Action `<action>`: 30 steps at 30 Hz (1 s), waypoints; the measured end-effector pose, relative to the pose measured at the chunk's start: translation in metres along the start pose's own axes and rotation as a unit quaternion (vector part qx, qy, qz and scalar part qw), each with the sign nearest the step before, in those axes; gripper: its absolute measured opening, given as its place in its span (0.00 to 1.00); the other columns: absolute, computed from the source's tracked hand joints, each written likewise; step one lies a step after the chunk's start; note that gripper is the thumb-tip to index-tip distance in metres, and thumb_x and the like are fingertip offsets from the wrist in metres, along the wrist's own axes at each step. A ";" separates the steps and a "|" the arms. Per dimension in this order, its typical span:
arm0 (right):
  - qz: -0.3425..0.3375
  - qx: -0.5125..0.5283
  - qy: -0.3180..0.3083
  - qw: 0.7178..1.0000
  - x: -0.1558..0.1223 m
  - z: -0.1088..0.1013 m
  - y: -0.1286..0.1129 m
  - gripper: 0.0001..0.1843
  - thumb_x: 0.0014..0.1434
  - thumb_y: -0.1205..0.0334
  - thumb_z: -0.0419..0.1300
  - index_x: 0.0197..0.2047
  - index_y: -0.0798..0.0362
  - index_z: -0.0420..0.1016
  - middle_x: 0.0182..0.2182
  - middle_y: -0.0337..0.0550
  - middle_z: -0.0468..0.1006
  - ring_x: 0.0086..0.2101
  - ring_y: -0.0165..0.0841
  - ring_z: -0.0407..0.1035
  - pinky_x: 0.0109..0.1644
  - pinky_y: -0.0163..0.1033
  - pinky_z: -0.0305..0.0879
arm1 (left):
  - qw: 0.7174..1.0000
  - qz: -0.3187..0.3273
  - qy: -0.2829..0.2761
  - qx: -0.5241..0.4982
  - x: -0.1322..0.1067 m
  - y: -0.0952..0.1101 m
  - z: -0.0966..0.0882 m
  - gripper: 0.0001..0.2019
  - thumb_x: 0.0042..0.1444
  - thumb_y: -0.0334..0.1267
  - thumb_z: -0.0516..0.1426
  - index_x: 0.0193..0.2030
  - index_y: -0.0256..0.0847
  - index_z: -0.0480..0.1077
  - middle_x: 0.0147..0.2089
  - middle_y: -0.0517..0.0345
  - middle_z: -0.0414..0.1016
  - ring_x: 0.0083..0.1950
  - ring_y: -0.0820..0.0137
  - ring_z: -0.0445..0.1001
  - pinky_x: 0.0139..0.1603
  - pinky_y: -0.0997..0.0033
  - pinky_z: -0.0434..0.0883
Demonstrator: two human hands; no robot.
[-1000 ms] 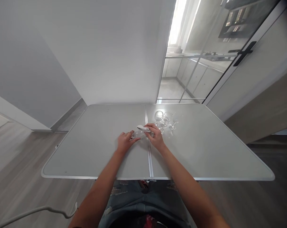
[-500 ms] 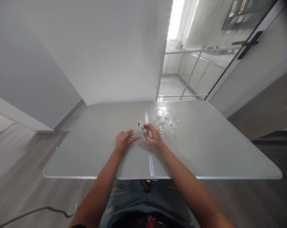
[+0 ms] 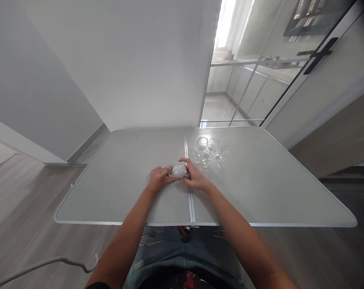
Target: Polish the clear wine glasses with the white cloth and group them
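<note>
A clear stemmed glass (image 3: pixel 175 171) lies on its side in the air between my hands, just over the table and left of its seam. My left hand (image 3: pixel 158 179) is closed round its stem end, with the foot mostly covered by the fingers. White cloth (image 3: pixel 182 171) fills the bowl and shows through the glass. At the bowl's mouth, my right hand (image 3: pixel 196 177) grips the cloth with thumb and fingers, its index finger lifted along the rim. Several more stemmed glasses (image 3: pixel 210 150) stand clustered beyond my right hand.
The pale folding table (image 3: pixel 115 180) has a metal seam (image 3: pixel 190 204) down its middle and a metal edge. A wall (image 3: pixel 151 80) rises behind it. To the back right is a glazed door (image 3: pixel 245 92). A grey hose (image 3: pixel 49 261) is at lower left.
The cloth, bunched at the glass's mouth before, is now pushed inside the bowl. My right hand has moved slightly down and closer to the glass, its index finger raised.
</note>
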State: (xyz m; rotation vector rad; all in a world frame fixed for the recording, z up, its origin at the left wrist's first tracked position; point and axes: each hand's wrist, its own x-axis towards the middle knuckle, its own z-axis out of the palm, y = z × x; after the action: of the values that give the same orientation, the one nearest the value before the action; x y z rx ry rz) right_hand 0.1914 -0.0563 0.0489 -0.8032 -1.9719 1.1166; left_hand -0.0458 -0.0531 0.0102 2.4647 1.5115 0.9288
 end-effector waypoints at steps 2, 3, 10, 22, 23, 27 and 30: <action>0.015 0.008 0.014 1.000 0.001 0.000 0.001 0.40 0.49 0.71 0.56 0.66 0.47 0.55 0.31 0.32 0.68 0.28 0.28 0.60 0.34 0.32 0.57 | 1.000 0.008 0.016 0.016 0.000 0.000 0.001 0.27 0.54 0.66 0.62 0.47 0.45 0.78 0.27 0.54 0.78 0.30 0.67 0.76 0.36 0.66 0.63; 0.022 0.019 0.016 0.999 0.001 0.000 0.002 0.41 0.49 0.71 0.56 0.67 0.47 0.55 0.31 0.32 0.69 0.28 0.28 0.61 0.34 0.32 0.57 | 0.999 0.019 0.027 0.020 0.000 0.000 0.001 0.27 0.55 0.65 0.62 0.47 0.44 0.78 0.27 0.55 0.79 0.29 0.68 0.76 0.36 0.67 0.63; 0.023 0.067 -0.063 0.995 -0.001 -0.013 0.006 0.36 0.52 0.71 0.56 0.64 0.46 0.56 0.31 0.33 0.71 0.29 0.29 0.62 0.33 0.33 0.57 | 0.995 0.066 0.066 -0.020 0.002 0.003 0.002 0.25 0.54 0.63 0.64 0.46 0.43 0.79 0.26 0.56 0.79 0.27 0.69 0.74 0.33 0.66 0.58; -0.026 -0.018 -0.011 0.999 -0.004 -0.011 0.011 0.26 0.52 0.74 0.54 0.55 0.47 0.65 0.33 0.37 0.72 0.32 0.32 0.63 0.37 0.36 0.60 | 0.996 0.039 0.018 -0.081 0.000 0.005 0.002 0.26 0.50 0.63 0.66 0.46 0.45 0.81 0.24 0.58 0.76 0.25 0.69 0.70 0.33 0.69 0.59; 0.008 0.039 -0.022 0.999 -0.004 -0.012 0.009 0.26 0.53 0.72 0.54 0.56 0.47 0.64 0.31 0.35 0.72 0.29 0.30 0.62 0.34 0.35 0.58 | 0.997 0.045 0.021 -0.067 0.001 0.005 0.002 0.26 0.51 0.63 0.66 0.46 0.44 0.81 0.24 0.57 0.76 0.25 0.69 0.70 0.33 0.69 0.58; 0.108 0.215 0.002 0.971 -0.004 -0.015 0.003 0.24 0.58 0.66 0.55 0.57 0.44 0.61 0.31 0.33 0.73 0.27 0.29 0.62 0.32 0.33 0.58 | 0.996 0.062 0.064 0.006 0.002 0.004 0.003 0.20 0.59 0.57 0.63 0.48 0.44 0.80 0.27 0.54 0.78 0.27 0.68 0.72 0.35 0.65 0.57; 0.111 0.260 0.017 0.959 -0.003 -0.016 -0.004 0.22 0.61 0.62 0.55 0.59 0.43 0.60 0.35 0.35 0.75 0.27 0.28 0.63 0.33 0.34 0.61 | 0.990 0.068 0.106 0.055 0.002 0.003 0.003 0.16 0.63 0.49 0.62 0.52 0.44 0.79 0.30 0.52 0.80 0.32 0.65 0.75 0.39 0.62 0.58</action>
State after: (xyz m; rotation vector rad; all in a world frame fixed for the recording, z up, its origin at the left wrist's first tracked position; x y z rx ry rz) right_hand 0.2060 -0.0538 0.0579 -0.7545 -1.4739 1.6499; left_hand -0.0410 -0.0526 0.0105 2.6492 1.5082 1.1966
